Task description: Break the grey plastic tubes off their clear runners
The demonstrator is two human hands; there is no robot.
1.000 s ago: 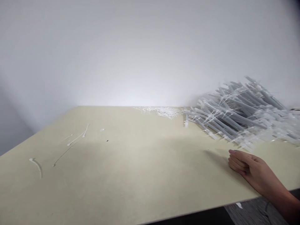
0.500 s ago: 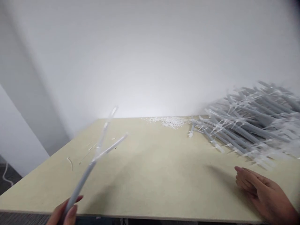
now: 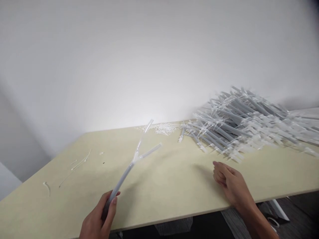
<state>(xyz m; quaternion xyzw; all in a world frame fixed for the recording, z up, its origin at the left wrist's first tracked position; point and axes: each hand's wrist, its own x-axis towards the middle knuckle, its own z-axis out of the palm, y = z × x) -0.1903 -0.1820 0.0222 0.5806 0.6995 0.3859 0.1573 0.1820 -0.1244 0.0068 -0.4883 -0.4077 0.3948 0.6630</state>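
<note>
A Y-shaped tube (image 3: 122, 179), grey along its stem with two clear branches at the far end, slants up over the table. My left hand (image 3: 98, 215) is closed around the lower part of the grey stem. Over the right side of the table, my right hand (image 3: 230, 182) is curled with the thumb against the fingers; whatever lies inside them, if anything, is hidden. Beyond it is a large pile of grey tubes (image 3: 231, 122) with clear or white ends and thin strips like cable ties. The right hand stays apart from the pile.
White cable ties (image 3: 165, 128) lie heaped at the table's back edge by the wall (image 3: 139, 66). Several loose ties (image 3: 81, 163) and a curved white piece (image 3: 47, 188) are scattered at the left. The table's front edge (image 3: 199, 213) runs below both hands.
My left hand has come into view from the lower left with the Y-shaped tube and moved right and up. The view has shifted; my right hand stays curled near the pile.
</note>
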